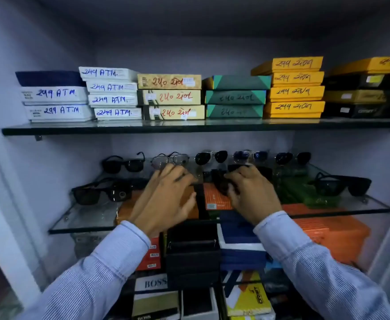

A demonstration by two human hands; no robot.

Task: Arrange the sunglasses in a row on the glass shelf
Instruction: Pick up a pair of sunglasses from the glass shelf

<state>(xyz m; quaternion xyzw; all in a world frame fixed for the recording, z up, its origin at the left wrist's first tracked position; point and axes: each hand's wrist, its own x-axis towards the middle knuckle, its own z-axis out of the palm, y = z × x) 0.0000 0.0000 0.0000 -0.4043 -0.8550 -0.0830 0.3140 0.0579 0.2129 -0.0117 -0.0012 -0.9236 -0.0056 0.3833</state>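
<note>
On the glass shelf [85, 218], several sunglasses stand in a back row: a black pair [123, 163], a clear-lens pair [169, 159], a silver aviator pair [211, 157], a blue-lens pair [249, 155] and a dark pair [292, 157]. Nearer the front lie a black pair [101, 191] at the left and another black pair [342, 184] at the right. My right hand [251, 192] grips a black pair of sunglasses [220, 181] over the shelf's middle. My left hand [166, 195] hovers beside it with fingers spread, just in front of the clear-lens pair.
The upper glass shelf [143, 129] carries stacks of labelled boxes: white [111, 93], beige, teal, yellow [295, 87] and black. Below the lower shelf sit orange [328, 229], black [191, 250], blue and yellow boxes. Cabinet walls close in on the left and right.
</note>
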